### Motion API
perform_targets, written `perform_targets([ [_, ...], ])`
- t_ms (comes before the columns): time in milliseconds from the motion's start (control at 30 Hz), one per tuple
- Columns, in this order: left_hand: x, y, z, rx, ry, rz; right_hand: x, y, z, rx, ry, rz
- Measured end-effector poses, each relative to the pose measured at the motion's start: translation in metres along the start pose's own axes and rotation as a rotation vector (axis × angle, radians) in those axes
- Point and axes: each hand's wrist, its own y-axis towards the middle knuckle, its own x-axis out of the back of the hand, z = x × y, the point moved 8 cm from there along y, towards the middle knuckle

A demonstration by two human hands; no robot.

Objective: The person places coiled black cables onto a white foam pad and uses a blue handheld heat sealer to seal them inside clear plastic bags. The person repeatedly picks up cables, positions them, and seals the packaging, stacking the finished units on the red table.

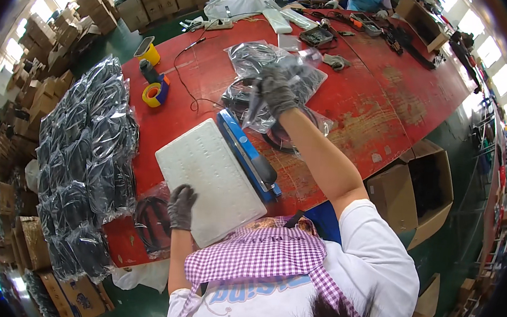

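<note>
My right hand (276, 93), in a dark grey glove, reaches over the far middle of the red table. It is closed on a clear plastic bag (258, 116), part of which hangs below the fingers. Around and under it lie clear bags with coiled black cables (251, 57). My left hand (182, 208), gloved the same way, rests at the left edge of a white foam board (205, 172) with its fingers laid out. Along the board's right side stands a blue bag sealer (248, 155) with a black end. A bagged black cable (154, 225) lies beside my left hand.
A tall stack of bagged black goods (90, 157) fills the table's left edge. A tape dispenser (155, 91) and yellow container (147, 50) stand behind it. At right is an open carton (409, 188). Across the table, a person (367, 0) works near tools and cables.
</note>
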Motion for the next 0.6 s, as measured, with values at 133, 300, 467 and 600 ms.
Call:
perform_targets([
  [133, -0.075, -0.025, 0.026, 0.371, -0.246, 0.331, 0.082, 0.056, 0.066, -0.706, 1.773, 0.335],
  [300, -0.105, -0.061, 0.006, 0.411, -0.537, 0.521, 0.149, 0.029, 0.101, -0.584, 2.005, 0.470],
  [467, 0.010, -0.066, 0.017, 0.324, -0.305, 0.238, 0.112, -0.088, 0.132, -0.909, 1.965, 1.149],
  [600, 0.070, -0.075, 0.042, 0.378, 0.080, 0.236, 0.089, -0.219, 0.141, -1.143, 1.726, 1.362],
])
